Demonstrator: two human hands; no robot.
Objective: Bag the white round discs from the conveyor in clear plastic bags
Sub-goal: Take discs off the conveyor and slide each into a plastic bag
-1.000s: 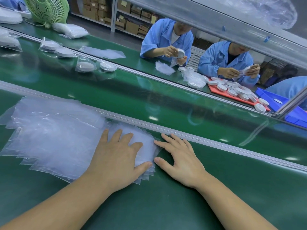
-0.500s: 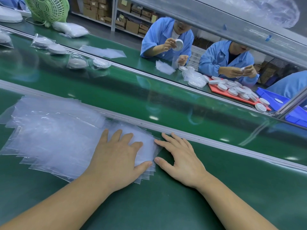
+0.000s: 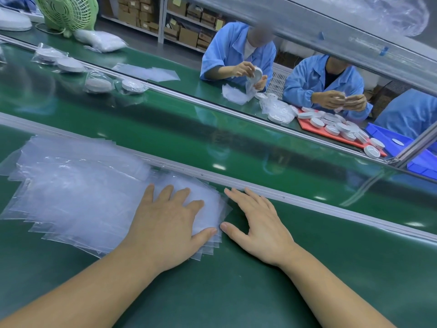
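A fanned stack of clear plastic bags lies on the green table in front of me. My left hand rests flat on the stack's right end, fingers spread. Just right of the stack, my right hand lies flat on the green surface, its fingertips at the bags' edge. Several bagged white discs ride the conveyor belt at the far left, well beyond my reach. More loose white discs sit on a red tray across the belt.
An aluminium rail separates my table from the belt. Two people in blue coats handle discs on the far side. A green fan stands far left, a blue bin far right, and a slanted metal beam overhead.
The bagged discs on the belt have drifted further left. Both my hands have stayed in place on the bags and table.
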